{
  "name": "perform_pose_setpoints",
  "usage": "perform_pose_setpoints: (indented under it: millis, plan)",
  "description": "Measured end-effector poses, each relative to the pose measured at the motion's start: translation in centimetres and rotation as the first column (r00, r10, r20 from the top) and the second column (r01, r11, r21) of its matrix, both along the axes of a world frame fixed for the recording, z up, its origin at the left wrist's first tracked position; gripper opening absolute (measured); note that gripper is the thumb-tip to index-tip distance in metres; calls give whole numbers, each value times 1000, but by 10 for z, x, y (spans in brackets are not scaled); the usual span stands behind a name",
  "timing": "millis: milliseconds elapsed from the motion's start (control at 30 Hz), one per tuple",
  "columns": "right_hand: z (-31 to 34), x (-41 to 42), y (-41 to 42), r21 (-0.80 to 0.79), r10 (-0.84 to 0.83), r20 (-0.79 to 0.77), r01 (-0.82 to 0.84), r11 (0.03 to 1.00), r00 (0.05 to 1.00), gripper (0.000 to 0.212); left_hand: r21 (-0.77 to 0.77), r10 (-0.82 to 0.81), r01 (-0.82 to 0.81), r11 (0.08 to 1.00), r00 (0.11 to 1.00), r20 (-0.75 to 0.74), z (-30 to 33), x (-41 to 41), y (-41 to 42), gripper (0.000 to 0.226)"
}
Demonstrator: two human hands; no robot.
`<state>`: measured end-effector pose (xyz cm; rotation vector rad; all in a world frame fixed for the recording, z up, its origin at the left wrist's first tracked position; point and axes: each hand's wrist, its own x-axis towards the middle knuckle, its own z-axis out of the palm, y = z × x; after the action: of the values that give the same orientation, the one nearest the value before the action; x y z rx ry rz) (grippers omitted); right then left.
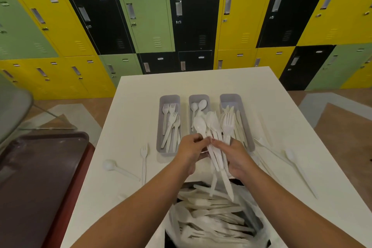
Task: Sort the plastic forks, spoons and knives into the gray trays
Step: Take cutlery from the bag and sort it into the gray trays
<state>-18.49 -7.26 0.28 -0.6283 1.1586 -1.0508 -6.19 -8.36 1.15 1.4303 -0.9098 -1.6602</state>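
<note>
Bag of cutlery (213, 219), two hands (193, 152) gripping a bundle (216, 141), three gray trays (169, 98).

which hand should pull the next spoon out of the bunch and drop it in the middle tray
Left, probably. The left hand already pinches at the spoon on the bunch's left side, just before the middle tray holding spoons. The right hand grips the bunch of cutlery and is better kept as the holder.

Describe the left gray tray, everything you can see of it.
The left tray is a long, narrow gray bin, plastic by the look, with rounded corners and low walls. It lies flat on the white table, leftmost of three trays, apart from the middle tray. White forks lie in it, tines pointing away. The left hand partly hides its near right corner.
</note>
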Motion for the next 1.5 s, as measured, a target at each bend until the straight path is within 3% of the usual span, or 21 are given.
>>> perform_pose_setpoints:
  millis: [300, 433, 800, 933, 1033, 1167, 1233, 1300, 1367, 1433, 1500]
  plan:
    - [-22, -9, -33, 80, -58, -60, 62, 995, 997, 18, 106, 91, -95, 990, 995, 41, -15, -14, -40, 24]
    - [-32, -13, -36, 82, -107, -72, 113, 990, 992, 18, 137, 121, -129, 982, 991, 64, -23, -13, -54, 19]
    - [-39, -13, -41, 79, -113, -41, 116, 990, 993, 10, 48, 72, -91, 995, 949, 306, -44, -5, -89, 20]
    - [-37, -14, -41, 85, -83, -47, 87, 993, 995, 14, 67, 166, -184, 981, 963, 211, -46, -8, -94, 13]
    - [-36, -15, -40, 69, -70, -59, 74, 995, 996, 15, -6, 119, -125, 992, 919, 376, -52, -4, -98, 11]
    - [-35, -18, -38, 61, -86, -66, 90, 994, 994, 18, -40, -101, 162, 986, 768, 632, -51, -2, -92, 31]
    - [-34, -20, -37, 53, -98, -61, 101, 993, 993, 18, -87, -137, 317, 944, 620, 773, -48, -5, -86, 46]
    - [-33, -22, -36, 49, -114, -50, 116, 992, 992, 16, -88, -147, 479, 873, 432, 890, -44, -10, -81, 40]
    - [-32, -24, -36, 46, -124, -43, 126, 991, 991, 15, 90, -265, 601, 794, 209, 942, -40, -16, -79, 35]
    - [-31, -24, -35, 44, -132, -33, 133, 990, 991, 14, 311, -402, 611, 728, 12, 916, -37, -20, -76, 34]
    - [-30, -25, -34, 44, -134, -31, 135, 990, 991, 14, 413, -451, 599, 686, -95, 887, -39, -21, -72, 22]
